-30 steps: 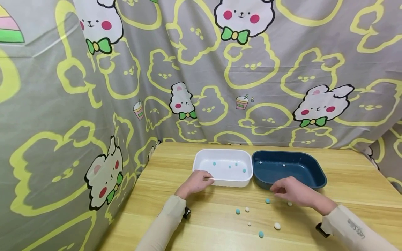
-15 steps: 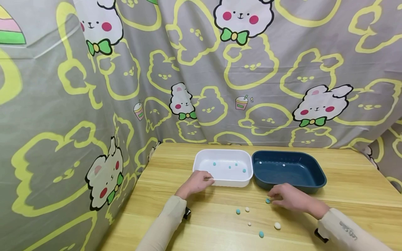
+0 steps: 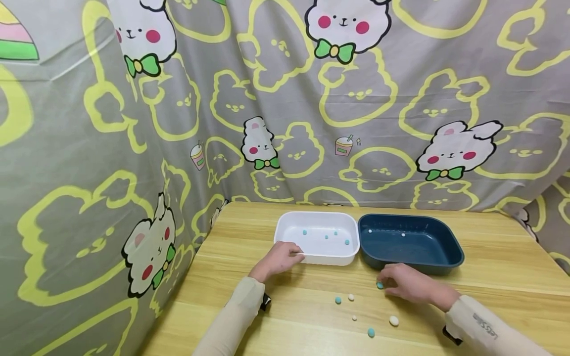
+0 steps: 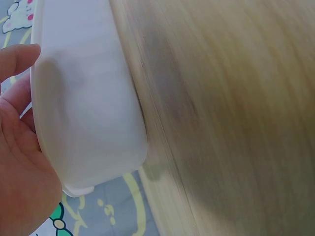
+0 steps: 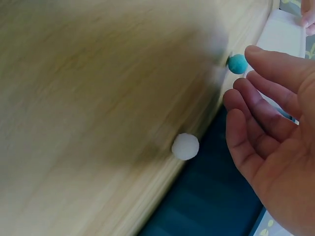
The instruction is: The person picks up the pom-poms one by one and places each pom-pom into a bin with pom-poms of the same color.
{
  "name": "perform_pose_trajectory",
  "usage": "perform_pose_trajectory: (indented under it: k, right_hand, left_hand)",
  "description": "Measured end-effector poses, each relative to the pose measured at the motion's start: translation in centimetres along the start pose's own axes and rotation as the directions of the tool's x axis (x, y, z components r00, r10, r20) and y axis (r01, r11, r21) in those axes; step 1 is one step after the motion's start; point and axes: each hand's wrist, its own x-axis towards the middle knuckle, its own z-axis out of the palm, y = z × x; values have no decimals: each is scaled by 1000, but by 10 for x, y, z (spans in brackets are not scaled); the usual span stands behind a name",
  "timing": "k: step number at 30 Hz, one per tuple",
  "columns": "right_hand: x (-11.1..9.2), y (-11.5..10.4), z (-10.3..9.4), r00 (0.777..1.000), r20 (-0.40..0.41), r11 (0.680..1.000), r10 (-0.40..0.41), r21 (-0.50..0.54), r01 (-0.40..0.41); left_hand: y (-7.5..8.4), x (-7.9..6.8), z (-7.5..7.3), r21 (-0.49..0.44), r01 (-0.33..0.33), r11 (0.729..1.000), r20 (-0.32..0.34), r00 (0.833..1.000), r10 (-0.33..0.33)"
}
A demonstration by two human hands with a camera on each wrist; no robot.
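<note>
At the near left corner of the white tub [image 3: 317,259], my left hand [image 3: 277,258] holds the rim, fingers over the edge; the left wrist view shows the thumb [image 4: 22,58] at that rim. My right hand [image 3: 407,283] hovers low over the table in front of the dark blue tub [image 3: 411,264]. Just beyond its thumb and index fingertips lies a teal ball [image 5: 237,64], apart from them or barely touching; I cannot tell which. Nothing shows between the curved fingers. A white ball [image 5: 185,146] on the wood, seen in the right wrist view, is hidden under this hand in the head view.
Nearer on the wooden table [image 3: 267,326] lie teal balls [image 3: 338,300] and white balls [image 3: 394,321]. Several teal balls [image 3: 347,242] lie in the white tub, and two white ones [image 3: 403,235] in the blue tub. A patterned curtain [image 3: 285,99] hangs behind.
My right hand has come down from the blue tub's near rim toward the teal ball, moving slightly left. The left hand stays at the white tub.
</note>
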Motion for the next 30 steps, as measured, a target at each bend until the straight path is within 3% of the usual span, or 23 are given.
perform_pose_trajectory:
  k: [30]
  right_hand:
    - [8,4,7,998,63,998,12,55,-16]
  left_hand:
    - [-1,0,1,1,14,1000,4,1000,-14]
